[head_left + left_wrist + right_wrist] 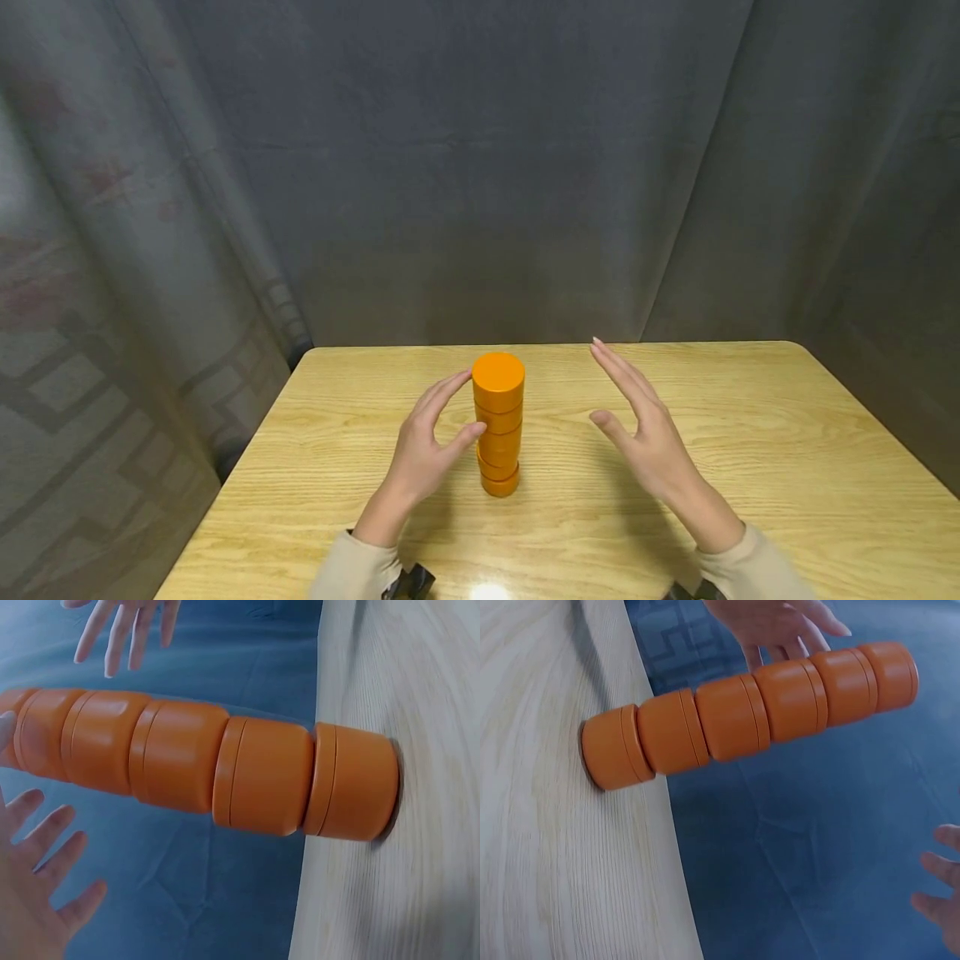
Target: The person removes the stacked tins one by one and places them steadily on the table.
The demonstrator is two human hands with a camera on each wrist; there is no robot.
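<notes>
A tall stack of several orange, round, jar-like pieces (498,433) stands upright on the wooden table. Each piece has a thin seam near one end, and the lower ones sit slightly out of line. Beside the stack's upper part is my left hand (423,454), fingers loosely extended, its thumb overlapping the stack in the head view. Whether it touches the orange pieces I cannot tell; no grip shows. To the right, apart from the stack, my right hand (652,442) hovers above the table with spread thumb and straight fingers, holding nothing.
The light wooden table (787,433) has rounded far corners. Grey curtains (480,183) hang behind it and along both sides. Both forearms wear pale sleeves, with black devices (408,582) at the wrists.
</notes>
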